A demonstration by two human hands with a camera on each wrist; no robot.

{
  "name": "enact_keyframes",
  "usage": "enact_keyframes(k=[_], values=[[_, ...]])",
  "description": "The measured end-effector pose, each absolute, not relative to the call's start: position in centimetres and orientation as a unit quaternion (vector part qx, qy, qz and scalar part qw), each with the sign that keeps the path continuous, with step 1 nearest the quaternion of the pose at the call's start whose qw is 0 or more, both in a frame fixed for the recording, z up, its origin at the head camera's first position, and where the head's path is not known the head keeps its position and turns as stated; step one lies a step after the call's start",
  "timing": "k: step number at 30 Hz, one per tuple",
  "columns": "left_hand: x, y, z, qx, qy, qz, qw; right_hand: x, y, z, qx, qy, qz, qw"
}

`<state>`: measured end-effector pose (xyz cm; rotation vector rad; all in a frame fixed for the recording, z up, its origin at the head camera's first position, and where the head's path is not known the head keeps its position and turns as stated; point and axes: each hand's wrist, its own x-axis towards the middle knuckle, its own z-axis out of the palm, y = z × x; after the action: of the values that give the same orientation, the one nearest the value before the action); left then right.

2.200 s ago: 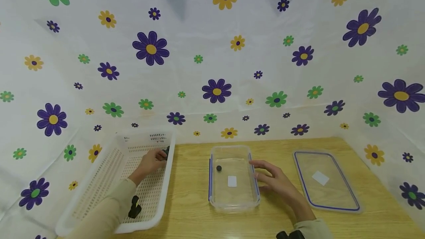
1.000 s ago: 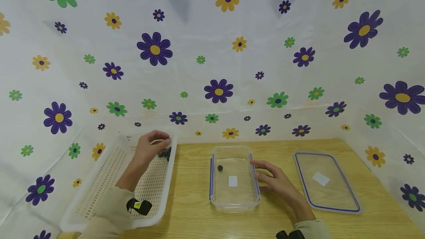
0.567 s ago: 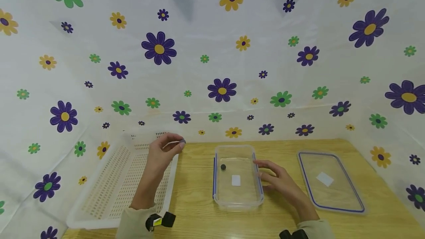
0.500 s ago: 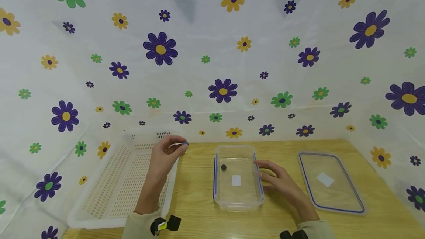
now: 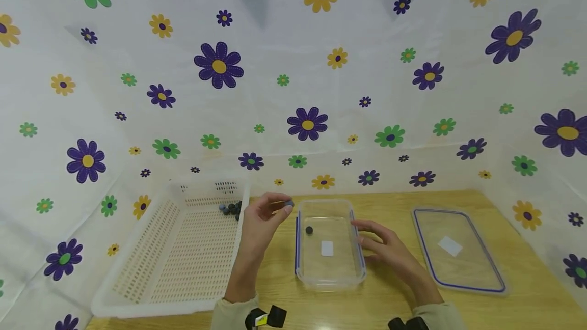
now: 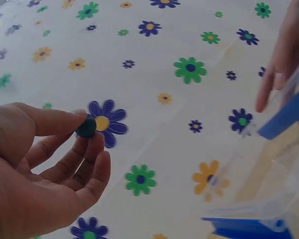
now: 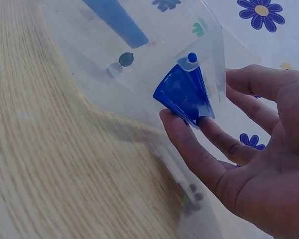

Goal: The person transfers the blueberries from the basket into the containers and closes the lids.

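My left hand [image 5: 260,224] pinches a blueberry [image 5: 289,203] between thumb and fingertips, raised just left of the clear plastic food container [image 5: 330,284]. The left wrist view shows the same blueberry [image 6: 86,128] at the fingertips, with the other fingers loosely bent below. One blueberry [image 5: 309,230] lies inside the lidless container, near its left wall. On the container's right side rests my right hand [image 5: 390,253], fingertips against the wall and its hanging blue latch [image 7: 184,92].
A white perforated basket [image 5: 107,297] stands at the left, with several blueberries [image 5: 231,208] in its far right corner. The container's blue-rimmed lid [image 5: 463,256] lies on the wooden table [image 5: 385,309] at the right. A flower-patterned sheet [image 5: 270,101] hangs behind.
My left hand has lifted a blueberry out of the basket and carried it right, to beside the container's far left corner. The right hand has stayed on the container's side.
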<state>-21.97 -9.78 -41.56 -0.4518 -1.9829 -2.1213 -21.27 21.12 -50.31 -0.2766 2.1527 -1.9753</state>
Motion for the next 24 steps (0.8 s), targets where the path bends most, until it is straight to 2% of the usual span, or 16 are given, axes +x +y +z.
enact_keyframes(k=[12,24], values=[[-23.3,-5.9,-46.6,-0.138,-0.625,-0.768,0.014,-21.2,21.2,-50.0,-0.094,0.738,-0.66,0.103],[-23.3,-4.5,-48.4,-0.167,-0.674,-0.718,0.043,-21.3,21.1,-50.1,-0.092,0.731,-0.667,0.11]])
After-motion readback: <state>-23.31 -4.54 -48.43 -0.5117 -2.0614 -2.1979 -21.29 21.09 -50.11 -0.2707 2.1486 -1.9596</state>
